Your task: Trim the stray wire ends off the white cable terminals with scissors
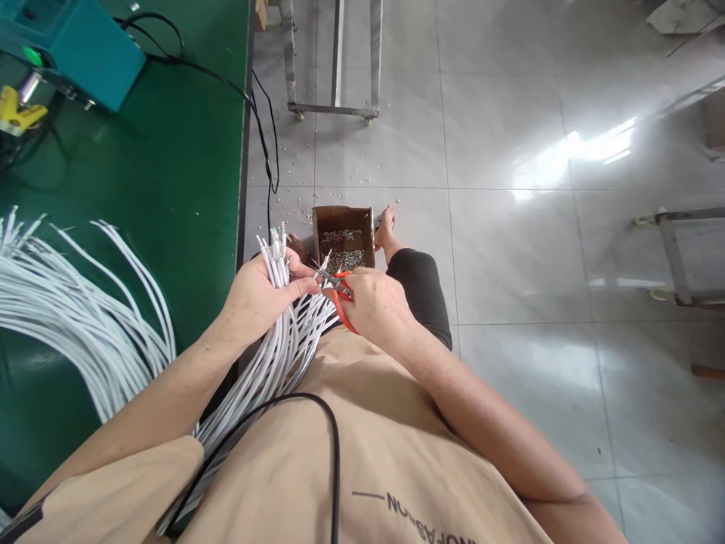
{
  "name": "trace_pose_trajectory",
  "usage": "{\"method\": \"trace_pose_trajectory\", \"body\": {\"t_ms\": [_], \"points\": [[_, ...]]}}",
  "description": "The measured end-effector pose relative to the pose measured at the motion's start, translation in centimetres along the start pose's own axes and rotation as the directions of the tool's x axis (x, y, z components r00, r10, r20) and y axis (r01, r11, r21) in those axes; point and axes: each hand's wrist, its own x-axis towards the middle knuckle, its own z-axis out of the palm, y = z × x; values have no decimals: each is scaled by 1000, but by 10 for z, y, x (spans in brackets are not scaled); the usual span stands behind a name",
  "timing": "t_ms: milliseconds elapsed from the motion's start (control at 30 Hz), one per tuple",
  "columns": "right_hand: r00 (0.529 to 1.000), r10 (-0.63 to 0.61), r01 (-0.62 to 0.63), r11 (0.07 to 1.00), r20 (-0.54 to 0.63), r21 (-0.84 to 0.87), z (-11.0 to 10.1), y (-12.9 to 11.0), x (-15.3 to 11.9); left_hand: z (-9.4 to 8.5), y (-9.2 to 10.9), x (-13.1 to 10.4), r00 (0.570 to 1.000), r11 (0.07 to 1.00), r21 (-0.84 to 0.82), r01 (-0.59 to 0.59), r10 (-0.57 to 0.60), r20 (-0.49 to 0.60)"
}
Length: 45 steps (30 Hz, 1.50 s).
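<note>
My left hand (pixel 266 291) is closed around a bunch of white cables (pixel 283 325), their cut ends sticking up past the fingers. In my right hand (pixel 377 298) is a pair of cutters (pixel 343 302) with orange-red handles. Its metal jaws point left, at a cable end by my left thumb and fingertips; whether they touch the wire I cannot tell. More of the cables run down across my lap. Below my hands, a cardboard box (pixel 343 214) on the floor holds many small clippings.
On the green table (pixel 186 151) to the left lie another large bundle of white cables (pixel 84 325), a teal machine (pixel 91 53) and a yellow clamp (pixel 20 113). A black cord (pixel 263 143) hangs off the edge. Metal frames (pixel 334 109) stand on the tiled floor; scraps lie near the box.
</note>
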Motion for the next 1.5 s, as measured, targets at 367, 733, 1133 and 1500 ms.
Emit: {"method": "trace_pose_trajectory", "body": {"t_ms": [367,733,1133,1500], "points": [[989,148,-89,499,17,862,-7,-2,9,1,5,-3,1000,991,130,12,-8,-27],[973,228,-123,363,40,924,2,-12,7,-2,3,0,993,999,36,30,-34,111],[975,191,-162,285,110,945,-5,-9,7,-2,0,0,997,994,100,-48,43,59],[976,129,80,534,-175,842,13,-19,-4,1,0,-2,998,993,119,-18,26,-60]]}}
